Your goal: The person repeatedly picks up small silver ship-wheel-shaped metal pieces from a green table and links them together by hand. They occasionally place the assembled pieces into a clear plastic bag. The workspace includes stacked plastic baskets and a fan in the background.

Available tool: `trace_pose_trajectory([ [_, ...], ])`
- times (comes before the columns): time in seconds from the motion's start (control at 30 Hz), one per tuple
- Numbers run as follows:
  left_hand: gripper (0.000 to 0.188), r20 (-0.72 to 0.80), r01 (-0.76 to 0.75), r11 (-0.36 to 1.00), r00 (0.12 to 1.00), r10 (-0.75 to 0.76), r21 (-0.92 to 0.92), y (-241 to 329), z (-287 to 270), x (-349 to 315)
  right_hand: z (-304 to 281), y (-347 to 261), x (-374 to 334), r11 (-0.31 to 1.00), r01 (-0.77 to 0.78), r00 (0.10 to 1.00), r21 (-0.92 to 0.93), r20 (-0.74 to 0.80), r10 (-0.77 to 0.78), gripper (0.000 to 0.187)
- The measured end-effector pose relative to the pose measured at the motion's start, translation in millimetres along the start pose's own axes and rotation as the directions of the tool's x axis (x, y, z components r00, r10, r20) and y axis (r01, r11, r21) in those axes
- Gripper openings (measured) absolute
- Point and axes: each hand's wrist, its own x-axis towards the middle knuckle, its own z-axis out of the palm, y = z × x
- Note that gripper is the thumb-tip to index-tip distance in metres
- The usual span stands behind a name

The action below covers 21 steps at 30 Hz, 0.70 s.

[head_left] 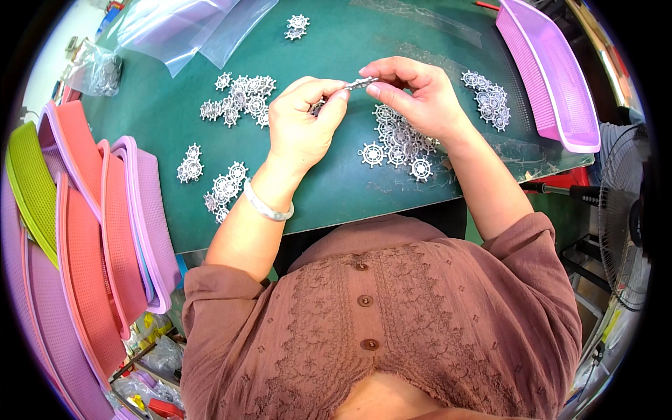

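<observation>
On the green table (318, 189), a pile of ship's-wheel charms (399, 140) lies just below your right hand (423, 98). Your left hand (302, 119) pinches one silver charm (360, 83) edge-on; your right's fingertips flank its other end, grip unclear, so light, steady rim pressure should serve best.

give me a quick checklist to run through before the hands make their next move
1. Silver piece gripped by the left hand: ok, between thumb and finger.
2. Right hand gripping it too: cannot tell, fingertips are at it, pinch unclear.
3. Wheel-shaped pieces near the right hand: ok, a cluster lies just below.
4. All pieces in one group: not ok, several separate clusters.
5. White bangle off the lower-left cluster: cannot tell, they overlap closely in view.
</observation>
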Motion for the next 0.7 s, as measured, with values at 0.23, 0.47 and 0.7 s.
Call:
trace_pose_trajectory([
  [0.23,0.007,0.008,-0.137,0.984,0.991,0.137,0.11,4.8,-1.3,0.7,-1.2,-0.5,1.1,0.975,0.151,0.988,-0.163,0.039,-0.147,0.016],
  [0.47,0.017,0.007,-0.087,0.996,0.996,0.087,0.01,1.6,1.1,-0.3,-5.2,2.0,1.0,0.98,-0.1,0.993,0.175,0.084,0.086,0.015],
  [0.7,0.012,0.041,-0.094,0.996,0.995,0.094,0.007,1.4,1.8,-0.8,0.2,-0.2,0.3,0.936,-0.159,0.984,0.315,0.127,0.124,0.015],
])
